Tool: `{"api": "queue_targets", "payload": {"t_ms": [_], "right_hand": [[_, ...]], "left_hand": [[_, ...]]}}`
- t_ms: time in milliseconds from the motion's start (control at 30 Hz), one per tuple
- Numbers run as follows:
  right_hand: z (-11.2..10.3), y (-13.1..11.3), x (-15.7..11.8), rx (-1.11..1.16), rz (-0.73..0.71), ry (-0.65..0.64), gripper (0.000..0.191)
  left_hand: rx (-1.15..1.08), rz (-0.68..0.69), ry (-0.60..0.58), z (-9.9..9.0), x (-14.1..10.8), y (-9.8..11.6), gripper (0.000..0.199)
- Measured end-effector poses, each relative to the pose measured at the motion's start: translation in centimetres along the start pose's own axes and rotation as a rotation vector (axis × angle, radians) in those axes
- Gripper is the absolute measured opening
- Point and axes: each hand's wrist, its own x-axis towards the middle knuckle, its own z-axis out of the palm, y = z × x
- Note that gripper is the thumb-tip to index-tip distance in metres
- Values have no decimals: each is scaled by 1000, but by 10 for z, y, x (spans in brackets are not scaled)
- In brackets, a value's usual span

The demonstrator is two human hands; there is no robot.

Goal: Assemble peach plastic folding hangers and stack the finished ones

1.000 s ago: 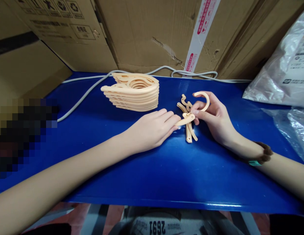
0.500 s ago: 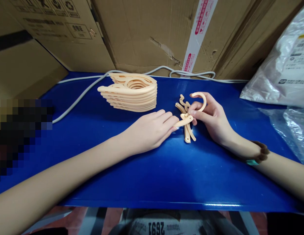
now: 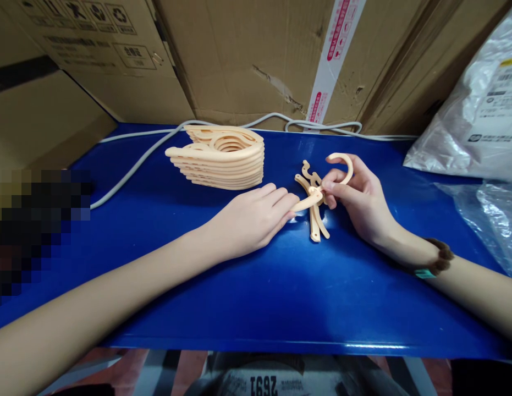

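My left hand (image 3: pixel 259 220) is closed on one end of a peach plastic hanger arm (image 3: pixel 306 204), palm down over the table. Between the thumb and fingers of my right hand (image 3: pixel 363 201) is a curved hanger hook (image 3: pixel 348 164) of the same colour, its open curve upward. The hook's base meets the far end of the arm; whether they are joined I cannot tell. Beneath them lie several loose hanger pieces (image 3: pixel 315 228), partly covered by the held parts. Behind my left hand stands a neat stack of peach folded hangers (image 3: pixel 223 170).
The blue table (image 3: pixel 256 297) ends at a front edge near my lap. Cardboard boxes (image 3: pixel 239 60) line the back, with a grey cable (image 3: pixel 134 170) running before them. A white plastic bag (image 3: pixel 466 121) and clear film (image 3: pixel 486 214) lie at the right.
My right hand has shifted slightly right with the hook, and the arm's far end has turned a little. My left hand has barely moved.
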Motion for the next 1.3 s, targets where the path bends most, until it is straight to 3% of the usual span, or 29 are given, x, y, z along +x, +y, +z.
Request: {"api": "queue_targets", "payload": {"t_ms": [200,633,1000,1300], "right_hand": [[1,-1,-1,-34,14,-79,35],[1,-1,-1,-24,-41,7,33],[1,0,-2,-69,2,-65,31],[6,-5,-4,-111,15,-65,30]], "left_hand": [[9,0,11,0,0,0,32],[24,-3,6,-2,1,1,34],[27,29,-2,-1,1,2,31],[10,31,-87,3,-1,4,32]]}}
